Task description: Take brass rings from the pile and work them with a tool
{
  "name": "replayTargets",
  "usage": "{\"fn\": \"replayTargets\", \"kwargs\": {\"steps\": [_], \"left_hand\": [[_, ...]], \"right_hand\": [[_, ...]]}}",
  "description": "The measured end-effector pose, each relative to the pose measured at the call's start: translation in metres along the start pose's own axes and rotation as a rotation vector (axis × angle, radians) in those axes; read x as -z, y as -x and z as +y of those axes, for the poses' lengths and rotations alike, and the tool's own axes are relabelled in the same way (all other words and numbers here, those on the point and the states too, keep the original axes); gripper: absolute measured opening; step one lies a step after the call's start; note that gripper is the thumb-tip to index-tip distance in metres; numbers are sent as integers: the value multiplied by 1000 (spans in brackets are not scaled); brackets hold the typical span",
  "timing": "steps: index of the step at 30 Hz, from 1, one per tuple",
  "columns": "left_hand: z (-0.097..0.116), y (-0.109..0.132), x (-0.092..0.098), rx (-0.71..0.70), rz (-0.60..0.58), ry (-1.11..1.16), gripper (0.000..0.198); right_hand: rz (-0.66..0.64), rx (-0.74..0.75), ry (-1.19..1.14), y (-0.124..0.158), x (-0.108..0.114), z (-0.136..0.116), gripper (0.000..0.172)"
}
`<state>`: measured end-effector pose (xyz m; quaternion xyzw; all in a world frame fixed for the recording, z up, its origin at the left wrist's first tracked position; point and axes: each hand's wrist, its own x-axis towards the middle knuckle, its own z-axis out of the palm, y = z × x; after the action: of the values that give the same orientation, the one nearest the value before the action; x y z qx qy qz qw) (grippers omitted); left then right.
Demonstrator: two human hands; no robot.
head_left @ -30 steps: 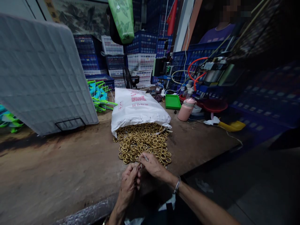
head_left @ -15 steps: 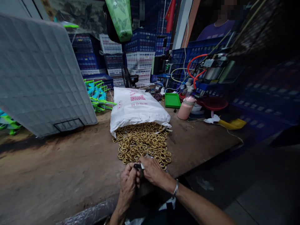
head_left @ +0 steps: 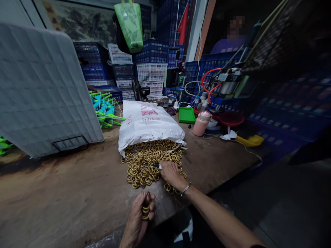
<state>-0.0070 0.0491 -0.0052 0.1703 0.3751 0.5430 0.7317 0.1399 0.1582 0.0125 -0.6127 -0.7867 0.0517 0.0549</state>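
Gold-coloured rings point(head_left: 144, 163) spill in a pile from the open mouth of a white sack point(head_left: 152, 122) with red print. Several rings of the same kind lie in my left hand point(head_left: 141, 208), its fingers curled round them, at the table's front edge. Over the right part of the pile is my right hand point(head_left: 172, 173), closed on a small tool point(head_left: 157, 166) with a black tip and a white part. The tool's tip is among the rings. A metal bracelet point(head_left: 186, 189) circles my right wrist.
A pale quilted panel point(head_left: 49, 89) stands at the left beside green and blue hangers point(head_left: 104, 108). Behind the sack are a green tray point(head_left: 186, 115), a pink bottle point(head_left: 201, 124) and a red bowl point(head_left: 230, 119). A person point(head_left: 227, 44) is at the back right.
My hands have come apart. The right one has moved up over the rings with the tool; the left has moved down and turned, showing the rings in it. The whole view has shifted slightly.
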Motion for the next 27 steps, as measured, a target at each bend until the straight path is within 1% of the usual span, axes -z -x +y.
{"fn": "replayTargets", "kwargs": {"steps": [3, 7, 11, 15, 17, 20, 24, 27], "left_hand": [[-1, -3, 7, 35, 22, 38, 21], [2, -3, 7, 89, 35, 117, 19], [4, -6, 7, 114, 21, 177, 19], [1, -10, 8, 161, 82, 229, 13], [2, -10, 8, 148, 87, 221, 13], [5, -12, 5, 100, 67, 144, 15], [10, -20, 0, 37, 74, 7, 24], [12, -25, -7, -54, 78, -104, 26]], "right_hand": [[-12, -10, 8, -7, -6, -4, 18], [-16, -46, 15, -15, -12, -10, 20], [-14, -57, 14, -20, -11, -11, 21], [-14, -41, 12, -18, -7, -8, 19], [-11, -32, 9, -15, -6, -5, 18], [-5, -14, 1, -8, -2, -2, 18], [-2, 97, -59, 6, 7, -5, 20], [-14, 171, -112, 20, 12, -11, 23]]}}
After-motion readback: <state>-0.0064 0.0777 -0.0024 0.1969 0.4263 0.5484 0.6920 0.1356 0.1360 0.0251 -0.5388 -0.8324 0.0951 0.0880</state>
